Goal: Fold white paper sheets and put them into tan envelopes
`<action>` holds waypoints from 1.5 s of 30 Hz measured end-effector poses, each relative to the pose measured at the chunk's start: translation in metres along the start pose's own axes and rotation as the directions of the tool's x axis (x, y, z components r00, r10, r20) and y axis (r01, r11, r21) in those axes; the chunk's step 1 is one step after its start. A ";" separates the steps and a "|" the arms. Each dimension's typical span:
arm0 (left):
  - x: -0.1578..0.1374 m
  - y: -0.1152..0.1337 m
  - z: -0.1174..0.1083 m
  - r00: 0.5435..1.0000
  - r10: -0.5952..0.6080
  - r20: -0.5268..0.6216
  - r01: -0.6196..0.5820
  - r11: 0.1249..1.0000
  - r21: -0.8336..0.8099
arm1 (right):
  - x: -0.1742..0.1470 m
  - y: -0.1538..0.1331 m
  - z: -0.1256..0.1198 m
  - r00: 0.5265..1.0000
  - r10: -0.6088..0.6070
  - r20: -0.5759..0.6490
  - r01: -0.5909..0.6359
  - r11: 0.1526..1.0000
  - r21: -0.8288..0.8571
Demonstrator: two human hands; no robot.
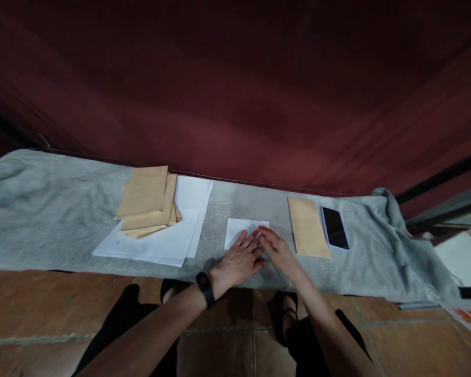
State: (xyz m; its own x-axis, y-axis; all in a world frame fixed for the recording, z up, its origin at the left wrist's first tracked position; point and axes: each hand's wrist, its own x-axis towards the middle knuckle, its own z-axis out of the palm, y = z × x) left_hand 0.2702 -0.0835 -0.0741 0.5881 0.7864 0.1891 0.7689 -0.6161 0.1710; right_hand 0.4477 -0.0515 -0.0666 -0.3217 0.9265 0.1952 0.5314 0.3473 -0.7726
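A small white paper is laid on the grey cloth, to the left of the lone brown envelope, near it but apart. Its long axis appears to be turned side to side, so that one short edge is pointed toward the envelope and the visible part is set crosswise to the envelope's own near-to-far length. Its nearer right part is covered by the hands, so its full outline cannot be told.

The near edge and right side of the paper are overlaid by the left hand, whose fingers are stretched out and slightly spread, angled away and toward the envelope. The paper's right end is covered by the fingers of the right hand, which is placed between paper and envelope; its fingertips are brought against those of the left, and whether anything is pinched by them cannot be told.

Just right of the envelope, a phone is placed. Well to the envelope's left, a pile of brown envelopes is rested on larger white sheets
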 end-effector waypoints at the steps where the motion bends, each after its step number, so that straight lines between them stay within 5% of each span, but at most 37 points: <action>1: -0.001 0.000 -0.002 1.000 0.027 0.006 -0.026 1.000 -0.008 | 0.003 -0.001 0.005 1.000 0.006 -0.009 -0.006 1.000 0.013; 11: -0.007 0.006 -0.003 0.992 0.122 -0.007 -0.123 0.992 -0.011 | 0.026 -0.002 0.032 0.999 0.025 0.035 -0.022 0.996 -0.083; 16: -0.009 0.015 -0.001 0.996 0.086 -0.039 -0.085 0.996 0.033 | 0.014 0.010 0.038 0.999 0.021 -0.042 -0.025 0.994 -0.102; 32: -0.016 0.026 0.004 0.998 0.005 -0.065 0.005 0.989 0.149 | 0.009 0.014 0.032 0.997 0.004 0.076 0.026 0.918 -0.396; 45: 0.004 -0.014 0.019 0.936 -0.333 -0.112 0.345 0.933 0.103 | -0.003 0.017 0.036 0.996 -0.089 -0.001 0.066 0.737 -0.673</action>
State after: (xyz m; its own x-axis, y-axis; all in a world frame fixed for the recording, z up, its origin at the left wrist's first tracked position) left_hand 0.2666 -0.0708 -0.0945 0.2662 0.9366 0.2279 0.9458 -0.2994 0.1256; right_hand 0.4296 -0.0536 -0.1024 -0.3675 0.8918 0.2639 0.8978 0.4142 -0.1496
